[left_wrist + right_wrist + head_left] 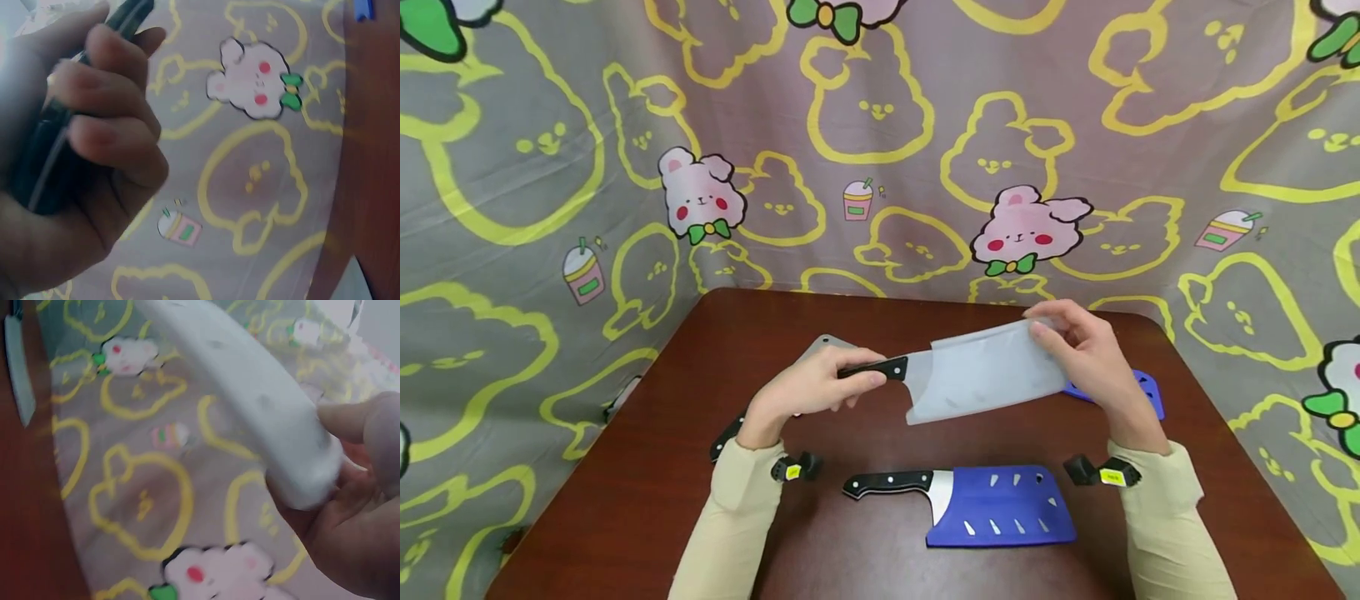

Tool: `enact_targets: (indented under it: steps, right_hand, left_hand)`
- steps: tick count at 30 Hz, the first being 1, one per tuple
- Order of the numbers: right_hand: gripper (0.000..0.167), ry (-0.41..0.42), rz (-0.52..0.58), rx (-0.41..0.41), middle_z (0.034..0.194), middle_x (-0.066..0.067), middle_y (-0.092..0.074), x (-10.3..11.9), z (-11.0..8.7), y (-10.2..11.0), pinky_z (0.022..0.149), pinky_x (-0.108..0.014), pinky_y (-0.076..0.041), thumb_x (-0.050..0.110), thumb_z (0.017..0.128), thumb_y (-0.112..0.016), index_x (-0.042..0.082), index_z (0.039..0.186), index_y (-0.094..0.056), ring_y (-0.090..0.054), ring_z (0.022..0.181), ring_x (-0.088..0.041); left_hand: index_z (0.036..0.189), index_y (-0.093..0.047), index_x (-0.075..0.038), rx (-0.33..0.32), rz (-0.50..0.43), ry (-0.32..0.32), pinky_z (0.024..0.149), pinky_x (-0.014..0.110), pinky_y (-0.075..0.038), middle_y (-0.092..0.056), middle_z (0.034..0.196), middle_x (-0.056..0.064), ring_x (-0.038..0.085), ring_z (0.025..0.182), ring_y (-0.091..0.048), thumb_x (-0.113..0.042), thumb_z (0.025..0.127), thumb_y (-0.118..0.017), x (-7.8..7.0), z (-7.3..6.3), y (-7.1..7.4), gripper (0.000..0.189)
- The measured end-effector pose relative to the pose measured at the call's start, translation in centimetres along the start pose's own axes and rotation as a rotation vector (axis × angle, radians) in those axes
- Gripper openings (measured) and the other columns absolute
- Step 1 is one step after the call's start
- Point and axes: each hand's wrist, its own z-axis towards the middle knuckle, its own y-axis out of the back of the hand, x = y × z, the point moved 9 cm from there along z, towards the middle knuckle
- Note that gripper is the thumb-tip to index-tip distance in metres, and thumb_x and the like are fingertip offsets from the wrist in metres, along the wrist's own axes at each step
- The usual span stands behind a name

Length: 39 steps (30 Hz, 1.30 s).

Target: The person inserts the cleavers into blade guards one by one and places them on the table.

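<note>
My left hand (820, 385) grips the black handle (895, 368) of a cleaver held above the table. A translucent white blade sheath (985, 371) covers most of its blade; a strip of bare metal (919, 375) shows near the handle. At the other end, my right hand (1078, 342) pinches the sheath's outer corner between thumb and fingers. The left wrist view shows curled fingers (119, 131) wrapped round the dark handle. In the right wrist view, the white sheath (256, 400) runs up from between the thumb and fingers.
In front lies a second cleaver in a slotted blue sheath (1000, 508), its black handle to the left. Another cleaver (726, 437) lies partly hidden behind my left hand and wrist. A blue sheath (1150, 396) sits behind my right wrist. A patterned curtain (865, 250) surrounds the brown table.
</note>
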Motion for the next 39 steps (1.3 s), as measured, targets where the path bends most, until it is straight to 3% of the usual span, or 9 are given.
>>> enact_targets:
  steps: [2,7,12,20,28,34,39]
  right_hand:
    - [0.020,-0.057,-0.078,0.075,0.084,0.005,-0.065,-1.5,0.3,-0.6,0.057,-0.028,-0.054,0.016,0.098,-0.060,0.007,0.116,-0.063,-0.063,0.070,-0.010]
    - [0.022,-0.154,-0.135,0.254,0.095,-0.010,-0.068,-4.7,0.6,-2.2,0.065,-0.031,-0.057,0.024,0.098,-0.060,0.010,0.115,-0.063,-0.064,0.079,-0.017]
    - [0.018,-0.152,-0.177,0.364,0.097,-0.009,-0.072,-6.6,0.7,-3.5,0.068,-0.034,-0.056,0.024,0.097,-0.062,0.013,0.111,-0.065,-0.064,0.083,-0.022]
    - [0.014,-0.182,-0.183,0.497,0.097,-0.007,-0.071,-9.1,0.1,-5.8,0.068,-0.034,-0.058,0.020,0.097,-0.062,0.013,0.108,-0.066,-0.064,0.085,-0.022]
    - [0.015,-0.227,-0.153,0.558,0.099,-0.009,-0.070,-11.1,-0.3,-6.6,0.071,-0.039,-0.059,0.020,0.097,-0.061,0.012,0.109,-0.065,-0.065,0.087,-0.022]
    - [0.016,-0.264,-0.163,0.573,0.101,-0.010,-0.069,-12.4,-0.6,-7.1,0.072,-0.040,-0.059,0.020,0.098,-0.061,0.012,0.110,-0.065,-0.063,0.090,-0.023]
    - [0.018,-0.278,-0.201,0.520,0.107,-0.013,-0.068,-13.1,-0.4,-6.4,0.074,-0.040,-0.059,0.020,0.097,-0.061,0.011,0.113,-0.065,-0.064,0.090,-0.024]
  left_hand:
    - [0.114,-0.067,-0.025,0.024,0.008,0.051,0.046,0.026,-0.040,-0.061,0.066,0.009,0.016,0.050,-0.053,-0.031,0.095,-0.065,1.2,0.1,-0.2,0.020]
    - [0.117,-0.066,-0.018,0.087,0.069,0.130,0.053,0.028,-0.047,-0.069,0.081,0.013,0.017,0.062,-0.063,-0.026,0.095,-0.065,3.4,0.2,-0.5,0.023]
    - [0.116,-0.066,-0.009,0.129,0.053,0.163,0.064,0.028,-0.053,-0.070,0.087,0.011,0.025,0.073,-0.069,-0.017,0.095,-0.064,5.4,0.3,-0.9,0.022]
    - [0.112,-0.066,-0.008,0.196,0.055,0.283,0.063,0.026,-0.046,-0.069,0.088,0.010,0.019,0.077,-0.067,-0.011,0.096,-0.061,8.5,0.3,-2.5,0.017]
    - [0.109,-0.066,-0.008,0.192,0.080,0.294,0.063,0.025,-0.042,-0.068,0.084,0.017,0.029,0.077,-0.065,-0.009,0.097,-0.059,9.6,0.6,-3.1,0.014]
    - [0.112,-0.067,-0.007,0.191,0.098,0.314,0.065,0.025,-0.046,-0.069,0.082,0.012,0.018,0.073,-0.064,-0.010,0.097,-0.060,11.0,0.7,-3.7,0.017]
    - [0.116,-0.067,-0.009,0.160,0.148,0.303,0.069,0.028,-0.048,-0.070,0.089,0.007,0.016,0.077,-0.061,-0.019,0.098,-0.060,11.4,0.9,-3.3,0.022]
